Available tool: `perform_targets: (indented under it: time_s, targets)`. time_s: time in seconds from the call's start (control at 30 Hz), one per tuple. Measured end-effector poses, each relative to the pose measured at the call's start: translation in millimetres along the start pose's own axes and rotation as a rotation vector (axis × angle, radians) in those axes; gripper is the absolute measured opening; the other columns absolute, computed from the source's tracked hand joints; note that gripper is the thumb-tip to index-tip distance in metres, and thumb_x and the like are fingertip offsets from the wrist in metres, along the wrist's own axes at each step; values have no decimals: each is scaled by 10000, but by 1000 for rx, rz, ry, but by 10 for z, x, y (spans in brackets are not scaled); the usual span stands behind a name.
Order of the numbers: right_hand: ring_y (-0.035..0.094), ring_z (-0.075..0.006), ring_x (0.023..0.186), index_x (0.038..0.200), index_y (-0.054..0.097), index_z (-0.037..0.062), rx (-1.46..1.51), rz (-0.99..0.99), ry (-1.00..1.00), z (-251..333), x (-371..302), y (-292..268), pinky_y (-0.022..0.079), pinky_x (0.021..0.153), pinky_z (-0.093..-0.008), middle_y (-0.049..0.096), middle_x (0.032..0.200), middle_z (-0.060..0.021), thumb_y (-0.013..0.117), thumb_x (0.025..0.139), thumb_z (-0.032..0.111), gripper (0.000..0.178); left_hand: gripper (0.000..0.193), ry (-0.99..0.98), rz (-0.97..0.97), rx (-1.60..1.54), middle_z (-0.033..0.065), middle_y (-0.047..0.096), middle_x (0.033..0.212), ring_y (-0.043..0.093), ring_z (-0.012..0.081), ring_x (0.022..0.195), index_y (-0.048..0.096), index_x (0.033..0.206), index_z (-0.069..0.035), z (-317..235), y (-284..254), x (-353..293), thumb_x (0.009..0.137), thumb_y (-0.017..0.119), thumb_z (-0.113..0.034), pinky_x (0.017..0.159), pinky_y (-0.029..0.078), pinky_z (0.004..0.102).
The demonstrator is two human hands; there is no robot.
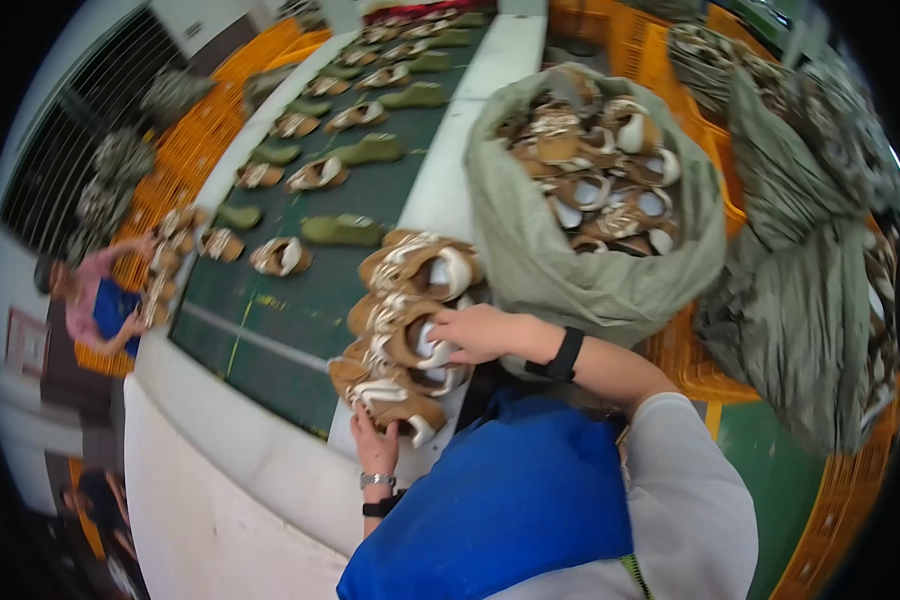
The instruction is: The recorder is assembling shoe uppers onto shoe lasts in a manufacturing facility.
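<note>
Several brown shoes with white laces and pale heel linings sit in a row along the belt's near right edge. My left hand grips the side of the nearest shoe, its fingers at the laces and its thumb toward the heel. Farther along the row, my right hand is closed on the heel of another shoe, with fingertips at its opening. Beyond that one lie more brown shoes. Right of them stands a grey-green sack, filled with similar shoes.
A dark green conveyor belt carries spaced shoes and green foot-shaped pieces away from me. Across it, a person in pink and a blue apron handles shoes. Orange crates line that side; another full sack stands at right.
</note>
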State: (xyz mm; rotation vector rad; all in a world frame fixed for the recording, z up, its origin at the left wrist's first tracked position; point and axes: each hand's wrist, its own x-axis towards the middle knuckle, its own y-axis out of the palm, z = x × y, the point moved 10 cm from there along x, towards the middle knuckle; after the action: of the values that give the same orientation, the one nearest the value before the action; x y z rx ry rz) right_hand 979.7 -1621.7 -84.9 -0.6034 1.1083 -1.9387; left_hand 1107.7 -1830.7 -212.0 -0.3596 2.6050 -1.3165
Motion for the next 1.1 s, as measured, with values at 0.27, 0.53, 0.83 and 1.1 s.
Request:
perform_targets:
  time_s: [0.27, 0.53, 0.83, 1.1]
  targets:
    - [601, -315, 814, 938, 622, 37, 62, -923, 731, -1913, -1674, -1685, 480, 705, -378, 629, 872, -161, 548, 762, 123, 209, 820, 97, 112, -296, 219, 356, 1257, 446, 354, 1085, 211, 1337, 2, -300, -122, -52, 687, 695, -127, 873, 416, 382]
    - [590, -375, 882, 896, 639, -6, -112, -183, 1068, -3194, -2060, -719, 469, 738, -434, 614, 947, -207, 508, 738, 127, 245, 665, 14, 32, -53, 233, 379, 1257, 433, 374, 1099, 348, 1263, 12, -169, -520, -142, 699, 681, -106, 886, 406, 392]
    - [586, -193, 656, 1058, 503, 13, 1122, -1123, 1000, -3673, -1022, -1317, 492, 555, -288, 591, 881, -120, 598, 786, 365, 455, 453, 130, -116, 19, 216, 535, 1098, 495, 371, 1040, 502, 1103, 26, -790, -825, -130, 705, 674, -104, 894, 396, 398]
    - [562, -137, 849, 1036, 513, -11, 748, -1270, 143, -1933, -1040, -2269, 446, 750, -264, 597, 953, -72, 556, 848, 144, 248, 353, 23, -217, -139, 160, 589, 1056, 568, 255, 952, 551, 1089, 14, -705, -1195, -394, 755, 621, -77, 821, 442, 351]
